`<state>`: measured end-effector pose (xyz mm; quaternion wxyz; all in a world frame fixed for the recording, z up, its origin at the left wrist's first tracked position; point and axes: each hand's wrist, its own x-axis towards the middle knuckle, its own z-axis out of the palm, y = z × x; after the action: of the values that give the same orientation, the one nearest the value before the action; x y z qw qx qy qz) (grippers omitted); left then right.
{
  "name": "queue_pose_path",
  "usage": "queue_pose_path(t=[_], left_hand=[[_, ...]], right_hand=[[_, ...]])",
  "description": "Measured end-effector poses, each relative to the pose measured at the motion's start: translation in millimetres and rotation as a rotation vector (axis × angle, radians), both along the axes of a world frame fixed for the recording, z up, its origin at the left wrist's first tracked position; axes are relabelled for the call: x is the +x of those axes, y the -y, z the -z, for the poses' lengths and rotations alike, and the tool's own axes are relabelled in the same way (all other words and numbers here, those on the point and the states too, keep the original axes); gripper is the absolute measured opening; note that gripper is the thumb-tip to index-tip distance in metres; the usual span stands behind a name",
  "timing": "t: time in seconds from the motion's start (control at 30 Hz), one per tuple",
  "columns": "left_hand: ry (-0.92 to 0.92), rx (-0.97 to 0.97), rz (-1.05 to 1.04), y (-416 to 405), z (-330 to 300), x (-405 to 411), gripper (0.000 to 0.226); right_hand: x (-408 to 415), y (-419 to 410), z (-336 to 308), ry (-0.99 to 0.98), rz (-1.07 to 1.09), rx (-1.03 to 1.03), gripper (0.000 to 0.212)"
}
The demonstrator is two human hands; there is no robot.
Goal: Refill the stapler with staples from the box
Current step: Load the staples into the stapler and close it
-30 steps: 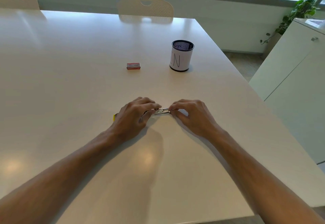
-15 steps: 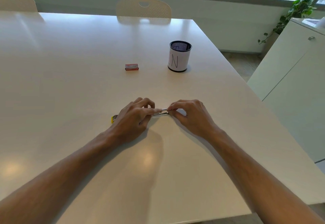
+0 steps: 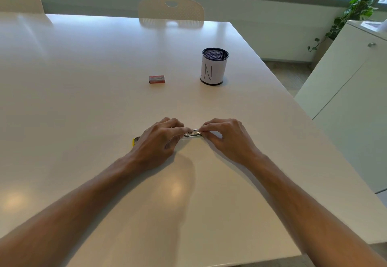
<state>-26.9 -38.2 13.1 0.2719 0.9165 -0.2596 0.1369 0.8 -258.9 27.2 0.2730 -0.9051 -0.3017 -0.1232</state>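
Observation:
A small stapler (image 3: 193,134) lies on the white table (image 3: 83,99) between my hands; its metal front shows between my fingertips and a yellow end pokes out at the left (image 3: 135,141). My left hand (image 3: 159,141) covers and grips most of its body. My right hand (image 3: 226,139) pinches the metal front end with thumb and forefinger. The little red staple box (image 3: 157,79) sits closed farther back on the table, well apart from both hands.
A mesh pen cup (image 3: 214,66) wrapped in white paper stands right of the box. Two chairs (image 3: 170,11) are at the far side. The table's right edge runs near a white cabinet (image 3: 356,99) with a plant (image 3: 356,13) behind it.
Both hands stay on the stapler; the fingers have shifted only slightly at its metal front. The box and cup have not moved.

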Motion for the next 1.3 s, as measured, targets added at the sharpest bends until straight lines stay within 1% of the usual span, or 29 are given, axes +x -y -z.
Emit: queue_pose_path(t=[0.2, 0.37, 0.47, 0.67, 0.8, 0.87, 1.0, 1.07, 1.17, 1.3], left_hand=[[0.031, 0.067, 0.026, -0.3, -3.0, -0.6, 0.031], [0.027, 0.129, 0.041, 0.3, -3.8, -0.4, 0.047], [0.021, 0.137, 0.051, 1.2, -4.2, 0.7, 0.046], [0.041, 0.107, 0.067, -0.3, -4.8, 1.4, 0.030], [0.057, 0.088, 0.041, -1.8, -3.2, -0.6, 0.033], [0.059, 0.052, 0.016, -2.4, -1.3, -1.3, 0.032], [-0.011, -0.051, -0.076, -3.8, -1.8, -0.8, 0.037], [-0.008, -0.012, -0.097, -9.2, -4.0, -0.6, 0.034], [-0.010, 0.104, -0.134, -24.6, -10.8, -1.0, 0.028], [-0.126, 0.159, -0.123, -47.2, -23.2, -1.3, 0.025]], right_hand=[[0.0, -1.1, -0.2, 0.002, 0.006, 0.002, 0.012], [1.7, -1.0, -0.5, 0.002, 0.004, -0.003, 0.013], [1.5, -1.1, 0.1, 0.015, 0.004, -0.013, 0.013], [-0.3, -2.0, 0.5, 0.077, 0.026, -0.061, 0.012], [0.1, -2.1, 1.1, 0.079, 0.043, -0.058, 0.012], [0.5, -2.2, 1.8, 0.067, 0.045, -0.044, 0.012], [2.2, -1.7, 4.3, 0.051, 0.059, -0.019, 0.011], [2.8, -0.8, 5.7, 0.029, 0.067, 0.007, 0.010], [4.3, 2.0, 6.5, -0.028, 0.063, 0.063, 0.009], [5.6, 3.3, 6.4, -0.093, 0.035, 0.091, 0.025]])
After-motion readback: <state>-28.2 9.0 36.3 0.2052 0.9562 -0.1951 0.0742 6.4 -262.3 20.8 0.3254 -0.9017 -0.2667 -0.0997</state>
